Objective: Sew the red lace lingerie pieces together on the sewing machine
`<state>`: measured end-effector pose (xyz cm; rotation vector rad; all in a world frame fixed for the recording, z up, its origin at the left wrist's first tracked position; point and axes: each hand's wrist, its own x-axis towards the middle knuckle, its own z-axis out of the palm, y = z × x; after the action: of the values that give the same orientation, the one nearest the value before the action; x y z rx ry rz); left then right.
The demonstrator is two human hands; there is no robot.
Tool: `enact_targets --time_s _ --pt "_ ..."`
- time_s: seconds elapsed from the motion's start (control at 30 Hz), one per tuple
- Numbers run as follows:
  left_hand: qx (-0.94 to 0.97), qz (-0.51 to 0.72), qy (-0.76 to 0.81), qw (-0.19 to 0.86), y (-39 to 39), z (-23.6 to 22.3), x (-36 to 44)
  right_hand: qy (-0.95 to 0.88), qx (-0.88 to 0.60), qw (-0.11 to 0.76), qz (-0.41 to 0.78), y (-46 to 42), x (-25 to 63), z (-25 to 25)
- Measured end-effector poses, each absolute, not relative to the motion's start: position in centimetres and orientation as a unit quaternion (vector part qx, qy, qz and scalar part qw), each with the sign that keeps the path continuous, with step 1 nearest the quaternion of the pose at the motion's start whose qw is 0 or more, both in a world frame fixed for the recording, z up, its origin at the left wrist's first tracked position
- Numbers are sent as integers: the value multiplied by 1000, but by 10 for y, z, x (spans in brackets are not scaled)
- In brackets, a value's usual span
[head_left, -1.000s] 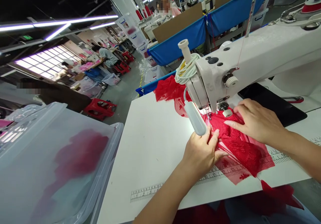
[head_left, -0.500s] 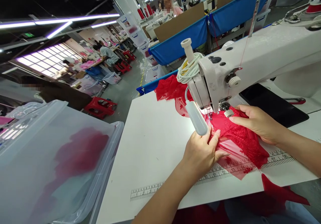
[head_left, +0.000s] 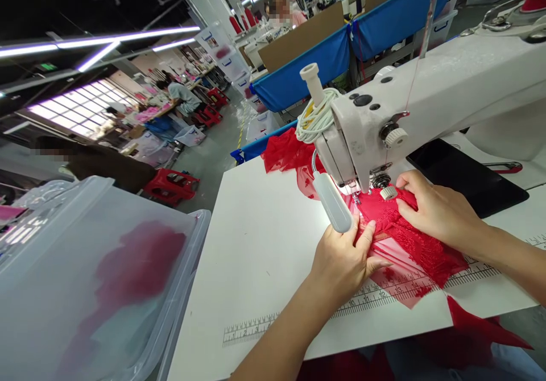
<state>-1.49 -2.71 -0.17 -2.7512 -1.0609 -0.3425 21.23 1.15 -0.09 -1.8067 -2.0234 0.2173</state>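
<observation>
1. Pinching the near edge of the red lace fabric [head_left: 405, 239], the left hand [head_left: 341, 261] has thumb and fingers closed on the cloth just in front of the needle; its fingertips lie touching the white lamp tube [head_left: 333, 203] that hangs from the machine head.
2. The right hand [head_left: 435, 210] lies on the fabric to the right of the needle, fingers curled and pressing the lace down against the bed; whether it truly grips or only presses, I cannot tell.
3. The fabric sits under the presser foot [head_left: 355, 196] of the sewing machine [head_left: 426, 96]; its long axis runs from the needle toward the near right, over the printed ruler [head_left: 298, 319] and off the table edge [head_left: 239, 244]; more red cloth is bunched behind the machine head.
4. Both hands flank the needle; the left is the nearer to it, the seam line lying between the two.
5. At far left stands a clear plastic bin [head_left: 85, 278] with red cloth inside.
</observation>
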Motion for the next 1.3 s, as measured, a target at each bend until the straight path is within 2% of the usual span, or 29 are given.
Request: enact_targets --time_s 0.7,0.9,1.13,1.3 --pt "-909 -96 -391 112 -20 -3 -17 -728 -661 167 74 17 211 -1" --pt "-907 -99 -394 117 -18 -2 -19 -750 -635 183 38 19 213 -5" --pt "-918 -168 -333 137 -11 -9 -11 -782 -578 233 2 18 223 -21" --pt "-937 -128 -305 116 -6 -12 -4 -803 -544 244 -14 17 229 -24"
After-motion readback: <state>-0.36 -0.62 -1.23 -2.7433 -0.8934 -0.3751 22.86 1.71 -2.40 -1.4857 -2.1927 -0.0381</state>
